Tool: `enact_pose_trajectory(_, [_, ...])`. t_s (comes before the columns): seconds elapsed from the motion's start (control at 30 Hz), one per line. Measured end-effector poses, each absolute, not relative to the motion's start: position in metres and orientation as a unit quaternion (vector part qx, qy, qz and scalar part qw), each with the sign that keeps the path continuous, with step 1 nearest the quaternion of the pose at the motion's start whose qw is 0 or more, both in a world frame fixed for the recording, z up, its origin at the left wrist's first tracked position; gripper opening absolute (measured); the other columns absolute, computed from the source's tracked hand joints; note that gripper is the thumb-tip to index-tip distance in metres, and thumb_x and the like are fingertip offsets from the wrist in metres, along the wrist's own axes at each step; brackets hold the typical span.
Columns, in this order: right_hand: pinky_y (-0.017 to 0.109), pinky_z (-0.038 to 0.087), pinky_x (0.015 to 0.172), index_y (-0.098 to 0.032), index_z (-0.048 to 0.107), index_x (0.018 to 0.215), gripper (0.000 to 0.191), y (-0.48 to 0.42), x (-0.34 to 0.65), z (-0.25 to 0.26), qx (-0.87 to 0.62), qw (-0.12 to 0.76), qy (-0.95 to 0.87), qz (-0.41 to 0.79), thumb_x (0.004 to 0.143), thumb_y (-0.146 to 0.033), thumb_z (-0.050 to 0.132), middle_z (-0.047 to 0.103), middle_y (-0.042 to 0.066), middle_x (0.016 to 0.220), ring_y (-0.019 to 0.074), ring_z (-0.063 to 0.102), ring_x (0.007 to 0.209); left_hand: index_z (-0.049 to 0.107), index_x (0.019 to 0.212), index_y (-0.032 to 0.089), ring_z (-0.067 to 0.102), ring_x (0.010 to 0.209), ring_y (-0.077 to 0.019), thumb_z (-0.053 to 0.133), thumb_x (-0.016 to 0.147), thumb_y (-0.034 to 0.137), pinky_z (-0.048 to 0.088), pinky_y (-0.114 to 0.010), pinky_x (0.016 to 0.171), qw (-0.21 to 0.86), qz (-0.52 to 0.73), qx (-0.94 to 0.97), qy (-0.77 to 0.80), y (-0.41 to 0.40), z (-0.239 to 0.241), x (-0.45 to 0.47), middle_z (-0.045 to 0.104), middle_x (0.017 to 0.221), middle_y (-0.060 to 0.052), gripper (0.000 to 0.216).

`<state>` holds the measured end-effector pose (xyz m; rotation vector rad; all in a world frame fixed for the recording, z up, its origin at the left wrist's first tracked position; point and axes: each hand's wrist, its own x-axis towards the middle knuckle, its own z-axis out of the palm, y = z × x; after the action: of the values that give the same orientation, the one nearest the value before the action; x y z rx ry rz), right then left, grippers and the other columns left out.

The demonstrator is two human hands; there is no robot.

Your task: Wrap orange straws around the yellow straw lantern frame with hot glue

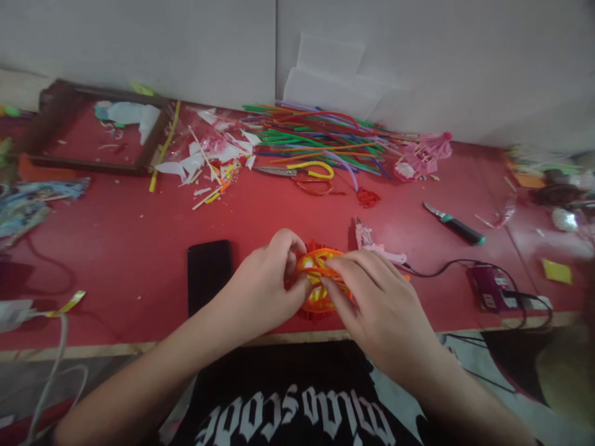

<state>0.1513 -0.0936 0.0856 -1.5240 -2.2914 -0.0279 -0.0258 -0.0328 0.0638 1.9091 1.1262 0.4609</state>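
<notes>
At the front of the red table, both hands are on a round orange and yellow craft piece with a red fringed edge. My left hand is closed, thumb and fingers gripping its left side. My right hand pinches an orange strip that crosses the top of the piece. The fingers hide much of the piece, and what its yellow middle is made of cannot be told. Just beyond my right hand lies a pink pen-like tool with a dark tip and a black cable.
A black phone lies left. Scissors, coloured stems and white scraps lie behind. A cutter knife and purple box with cables are right. A brown frame stands far left.
</notes>
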Motion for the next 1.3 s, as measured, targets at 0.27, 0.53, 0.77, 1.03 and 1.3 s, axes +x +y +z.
enact_pose_trajectory(0.27, [0.035,0.046,0.066,-0.012,0.068,0.094,0.012,-0.104,0.148,0.088,-0.573,0.177,-0.800,-0.037,0.092,-0.007,0.058,0.068,0.008,0.086,0.0226,0.060,0.079,0.044,0.097,0.020,0.052,0.057,-0.0107,0.054,0.078,0.017,0.038,-0.023,0.056,0.407,0.191,0.765,0.462,-0.036,0.064,-0.025,0.050,0.066,0.008,0.021])
enact_pose_trajectory(0.53, [0.036,0.048,0.067,-0.012,0.070,0.090,0.012,-0.106,0.143,0.090,-0.563,0.231,-0.794,0.012,0.092,-0.009,0.059,0.069,0.007,0.080,0.0211,0.061,0.075,0.044,0.097,0.020,0.054,0.058,-0.0112,0.054,0.080,0.022,0.038,-0.023,0.056,0.397,0.196,0.767,0.464,-0.035,0.064,-0.025,0.053,0.067,0.006,0.019])
enact_pose_trajectory(0.77, [0.036,0.049,0.066,-0.013,0.069,0.090,0.013,-0.108,0.146,0.084,-0.572,0.213,-0.792,0.027,0.094,-0.012,0.056,0.068,0.007,0.080,0.0211,0.062,0.074,0.045,0.098,0.020,0.055,0.060,-0.0116,0.052,0.079,0.015,0.040,-0.023,0.058,0.383,0.191,0.774,0.466,-0.037,0.064,-0.025,0.053,0.069,0.006,0.021])
enact_pose_trajectory(1.03, [0.033,0.052,0.069,-0.015,0.068,0.096,0.013,-0.108,0.152,0.071,-0.597,0.238,-0.762,0.078,0.094,-0.013,0.056,0.067,0.007,0.087,0.0195,0.064,0.078,0.046,0.100,0.021,0.057,0.065,-0.0125,0.053,0.081,0.017,0.042,-0.025,0.061,0.418,0.174,0.763,0.460,-0.034,0.066,-0.028,0.055,0.073,0.006,0.020])
enact_pose_trajectory(1.3, [0.031,0.054,0.072,-0.021,0.068,0.091,0.008,-0.105,0.173,0.087,-0.617,0.282,-0.727,0.102,0.094,-0.025,0.061,0.070,0.003,0.085,0.0171,0.067,0.079,0.045,0.101,0.021,0.054,0.061,-0.0117,0.052,0.080,0.016,0.039,-0.025,0.060,0.413,0.172,0.769,0.456,-0.034,0.065,-0.025,0.051,0.069,0.007,0.023])
